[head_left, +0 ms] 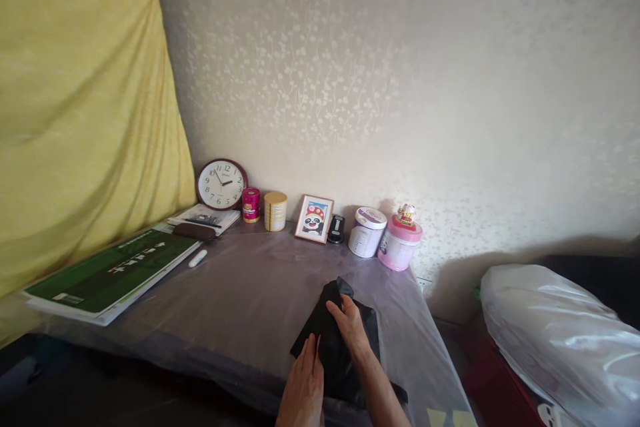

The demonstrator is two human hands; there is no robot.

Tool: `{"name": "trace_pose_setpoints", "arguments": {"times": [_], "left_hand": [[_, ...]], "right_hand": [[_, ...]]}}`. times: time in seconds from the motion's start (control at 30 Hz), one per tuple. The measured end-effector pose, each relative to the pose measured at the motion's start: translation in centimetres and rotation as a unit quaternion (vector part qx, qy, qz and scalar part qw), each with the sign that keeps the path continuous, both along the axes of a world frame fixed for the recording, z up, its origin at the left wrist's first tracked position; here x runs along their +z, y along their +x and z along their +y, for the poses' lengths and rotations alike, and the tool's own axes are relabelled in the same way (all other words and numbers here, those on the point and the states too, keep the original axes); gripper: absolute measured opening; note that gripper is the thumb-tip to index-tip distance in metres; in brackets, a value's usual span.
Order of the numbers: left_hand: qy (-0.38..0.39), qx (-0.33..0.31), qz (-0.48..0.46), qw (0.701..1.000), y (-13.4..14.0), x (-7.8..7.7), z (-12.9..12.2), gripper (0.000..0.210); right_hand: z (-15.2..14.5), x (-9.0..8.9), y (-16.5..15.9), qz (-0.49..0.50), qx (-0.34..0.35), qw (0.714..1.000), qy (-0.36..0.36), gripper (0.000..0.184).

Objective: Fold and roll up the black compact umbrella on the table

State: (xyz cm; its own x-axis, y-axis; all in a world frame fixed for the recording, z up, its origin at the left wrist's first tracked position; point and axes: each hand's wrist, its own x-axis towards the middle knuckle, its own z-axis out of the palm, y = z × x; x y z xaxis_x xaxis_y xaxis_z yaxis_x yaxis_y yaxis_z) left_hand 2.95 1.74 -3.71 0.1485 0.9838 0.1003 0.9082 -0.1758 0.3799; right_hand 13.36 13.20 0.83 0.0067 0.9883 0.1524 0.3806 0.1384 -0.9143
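Observation:
A black, soft, thin piece of fabric [333, 363] lies folded and creased near the front edge of the table; whether it is a garment or a bag I cannot tell. My left hand [306, 373] rests along its left part, fingers stretched out together. Higher up, the fingers of my right hand [349, 323] are bent around a fold by the upper edge of the cloth, the thumb pointing left. The right forearm crosses over the fabric and hides some of it.
A clear plastic cover lies over the table [240, 307]. Along the wall stand a clock [221, 185], a pink tin [251, 205], a yellow canister [275, 212], a framed panda picture [314, 219] and two tubs [367, 233]. A green book [110, 270] lies left; a plastic-wrapped bundle [555, 327] sits right.

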Motion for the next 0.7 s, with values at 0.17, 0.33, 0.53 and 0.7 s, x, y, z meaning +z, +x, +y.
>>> {"name": "trace_pose_setpoints", "arguments": {"times": [0.17,0.33,0.53,0.7], "left_hand": [[0.01,-0.002,-0.019,1.0,-0.5,-0.2,-0.2,0.081],[0.051,-0.022,-0.057,0.997,-2.1,-1.2,-0.8,0.076],[0.148,0.04,-0.031,0.988,-2.8,-0.1,-1.4,0.056],[0.182,-0.054,0.01,0.982,-1.8,1.1,-0.5,0.064]], "right_hand": [[0.3,-0.3,-0.5,-0.085,-0.015,0.996,-0.024,0.038],[0.3,-0.1,-0.9,-0.144,-0.003,0.988,-0.054,0.041],[-0.3,0.8,-1.5,-0.111,0.096,0.986,-0.073,0.029],[-1.1,2.2,-1.9,-0.108,0.178,0.975,-0.073,0.025]]}}
